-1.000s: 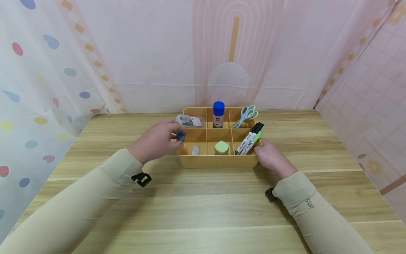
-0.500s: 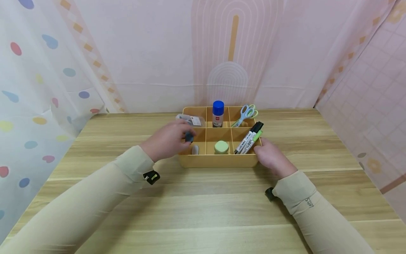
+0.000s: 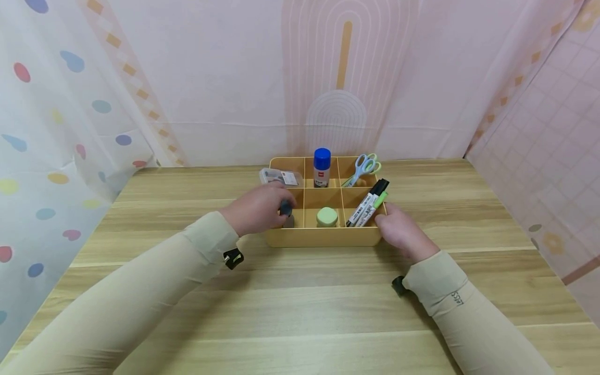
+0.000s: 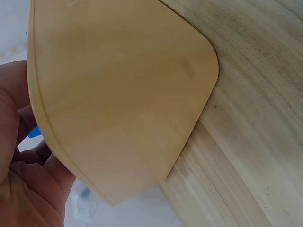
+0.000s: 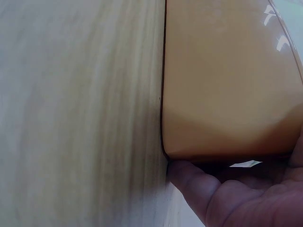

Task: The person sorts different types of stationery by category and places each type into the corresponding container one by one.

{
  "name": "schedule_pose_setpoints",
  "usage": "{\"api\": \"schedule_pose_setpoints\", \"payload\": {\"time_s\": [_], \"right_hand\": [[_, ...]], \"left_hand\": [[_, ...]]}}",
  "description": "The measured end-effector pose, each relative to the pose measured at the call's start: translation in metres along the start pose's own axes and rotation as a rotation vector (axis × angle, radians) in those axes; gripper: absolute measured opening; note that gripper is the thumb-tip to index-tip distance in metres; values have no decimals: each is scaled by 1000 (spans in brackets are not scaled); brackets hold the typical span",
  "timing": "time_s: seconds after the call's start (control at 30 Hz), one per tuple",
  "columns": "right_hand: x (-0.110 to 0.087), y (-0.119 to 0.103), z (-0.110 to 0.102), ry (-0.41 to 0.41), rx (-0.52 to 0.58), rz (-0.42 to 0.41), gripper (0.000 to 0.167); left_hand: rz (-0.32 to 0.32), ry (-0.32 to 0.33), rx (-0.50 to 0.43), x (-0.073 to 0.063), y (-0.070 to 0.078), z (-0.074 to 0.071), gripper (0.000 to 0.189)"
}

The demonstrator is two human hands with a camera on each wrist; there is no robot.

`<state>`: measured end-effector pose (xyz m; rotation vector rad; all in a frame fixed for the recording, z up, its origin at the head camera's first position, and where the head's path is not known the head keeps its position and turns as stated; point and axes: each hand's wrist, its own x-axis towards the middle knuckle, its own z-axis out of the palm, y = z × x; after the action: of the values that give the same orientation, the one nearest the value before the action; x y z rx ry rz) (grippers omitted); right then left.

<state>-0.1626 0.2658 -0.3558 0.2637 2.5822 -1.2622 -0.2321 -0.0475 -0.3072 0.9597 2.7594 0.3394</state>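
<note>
My left hand point(image 3: 257, 209) reaches over the left rim of a yellow six-compartment desk organizer point(image 3: 323, 238). Its fingers pinch a small dark blue object point(image 3: 285, 208) inside the front left compartment; most of it is hidden, and I cannot tell its kind. Just below it lies a small grey block point(image 3: 288, 222). In the left wrist view the organizer's wall point(image 4: 128, 90) hides the fingertips. My right hand point(image 3: 402, 233) grips the organizer's right end; in the right wrist view a finger point(image 5: 189, 177) lies along the bottom corner of the wall.
A pale green round-cornered item point(image 3: 327, 217) sits in the front middle compartment, with markers point(image 3: 365, 205) to its right. Behind stand a clear plastic case point(image 3: 281, 177), a blue-capped bottle point(image 3: 322, 167) and scissors point(image 3: 363, 167). The wooden table point(image 3: 319, 302) meets a patterned curtain point(image 3: 225, 78).
My left hand has moved right and slightly down with the dark blue object, from the organizer's left rim into the front left compartment. The right hand stays at the right end.
</note>
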Motion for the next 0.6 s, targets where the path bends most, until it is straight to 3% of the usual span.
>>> {"api": "schedule_pose_setpoints", "payload": {"time_s": [0.6], "right_hand": [[-1,-1,0,-16,12,7,62]], "left_hand": [[39,-114,108,23,1,11,25]]}}
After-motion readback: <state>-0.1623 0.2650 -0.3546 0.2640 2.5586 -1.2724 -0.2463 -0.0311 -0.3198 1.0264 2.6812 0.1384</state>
